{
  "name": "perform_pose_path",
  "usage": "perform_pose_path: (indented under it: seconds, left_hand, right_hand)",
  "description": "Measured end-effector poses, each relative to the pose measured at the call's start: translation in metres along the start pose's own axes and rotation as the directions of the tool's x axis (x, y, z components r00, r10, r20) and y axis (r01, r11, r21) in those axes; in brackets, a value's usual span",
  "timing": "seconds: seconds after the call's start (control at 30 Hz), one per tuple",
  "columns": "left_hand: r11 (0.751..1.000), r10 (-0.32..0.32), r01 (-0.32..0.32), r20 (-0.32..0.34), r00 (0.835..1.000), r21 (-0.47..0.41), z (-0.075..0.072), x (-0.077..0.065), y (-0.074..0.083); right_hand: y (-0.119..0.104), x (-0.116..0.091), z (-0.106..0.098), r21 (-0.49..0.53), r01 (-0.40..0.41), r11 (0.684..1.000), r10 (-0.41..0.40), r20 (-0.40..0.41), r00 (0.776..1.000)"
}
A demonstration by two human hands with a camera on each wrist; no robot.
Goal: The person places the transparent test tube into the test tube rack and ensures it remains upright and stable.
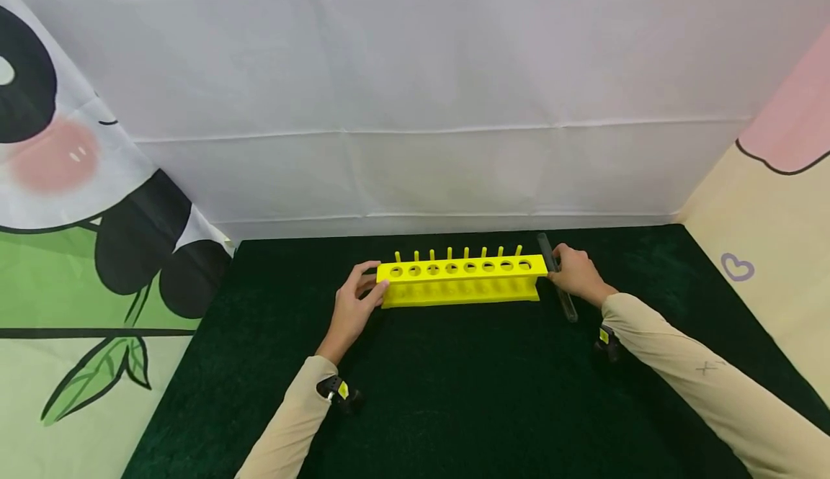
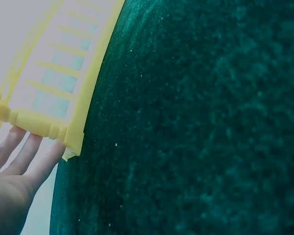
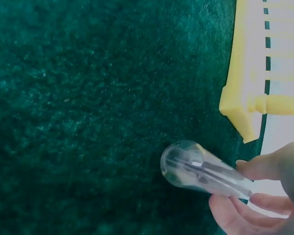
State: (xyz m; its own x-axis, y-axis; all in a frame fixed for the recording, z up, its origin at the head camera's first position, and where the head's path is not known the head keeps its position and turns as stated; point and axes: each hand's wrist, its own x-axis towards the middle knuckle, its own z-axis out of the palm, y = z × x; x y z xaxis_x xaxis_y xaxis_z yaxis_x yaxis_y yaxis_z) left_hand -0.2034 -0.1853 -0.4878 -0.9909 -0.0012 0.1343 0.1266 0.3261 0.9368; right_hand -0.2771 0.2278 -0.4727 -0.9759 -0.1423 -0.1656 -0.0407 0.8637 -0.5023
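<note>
A bright yellow test tube rack [image 1: 460, 277] stands on the dark green cloth, with a row of round holes on top and a row of pegs along its back. My left hand [image 1: 353, 310] grips the rack's left end, thumb at the front corner; in the left wrist view its fingers [image 2: 46, 159] touch the end post. Just beyond the rack's right end, my right hand [image 1: 579, 275] pinches a clear test tube [image 1: 568, 307]. The tube slants, its rounded end toward me; in the right wrist view the thumb and fingers hold the tube [image 3: 186, 169] from either side.
Dark green cloth [image 1: 454, 392] covers the table. A white sheet [image 1: 415, 104] hangs behind it. Printed cloths flank the table, with a cartoon animal and leaves [image 1: 91, 378] at left and a small heart [image 1: 737, 267] at right. Each wrist wears a small dark camera.
</note>
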Motion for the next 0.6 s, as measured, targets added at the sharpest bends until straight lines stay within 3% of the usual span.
perform_pose_path:
  seconds: [0.33, 0.6]
  left_hand:
    - [1.000, -0.018, 0.019, 0.023, 1.000, -0.010, -0.001, 0.000, 0.003]
    - [1.000, -0.001, 0.000, 0.015, 1.000, 0.010, 0.000, 0.002, 0.001]
  right_hand:
    - [-0.004, -0.001, -0.007, 0.031, -0.049, 0.998, 0.048, 0.032, 0.998]
    - [-0.007, -0.006, -0.011, 0.041, -0.028, 0.999, 0.027, 0.036, 0.999]
